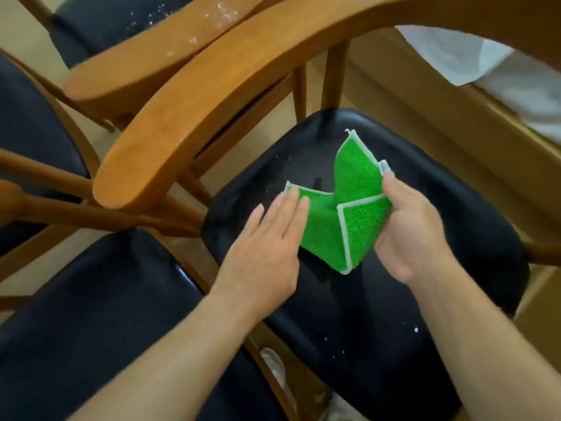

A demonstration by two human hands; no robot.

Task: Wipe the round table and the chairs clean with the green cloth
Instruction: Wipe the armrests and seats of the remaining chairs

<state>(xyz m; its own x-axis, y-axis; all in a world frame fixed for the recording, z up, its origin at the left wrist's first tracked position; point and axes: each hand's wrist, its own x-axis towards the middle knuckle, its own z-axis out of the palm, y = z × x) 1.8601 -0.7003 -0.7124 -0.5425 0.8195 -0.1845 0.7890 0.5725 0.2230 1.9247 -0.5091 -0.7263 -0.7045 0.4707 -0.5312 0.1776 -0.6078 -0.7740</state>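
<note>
Green terry with pale piped edging, the green cloth (349,217) is folded into uneven flaps above a chair's black padded seat (409,238); whether it touches the seat is unclear. The right hand (413,235) grips the cloth's right edge, thumb on top and fingers hidden beneath. The left hand (267,241) lies flat, straight fingers resting on the left flap. White crumbs (415,329) speck the glossy seat. Curved, smooth wooden backrests (212,101) cross above, one dusted white. Neighbouring chairs are cut off by the frame.
</note>
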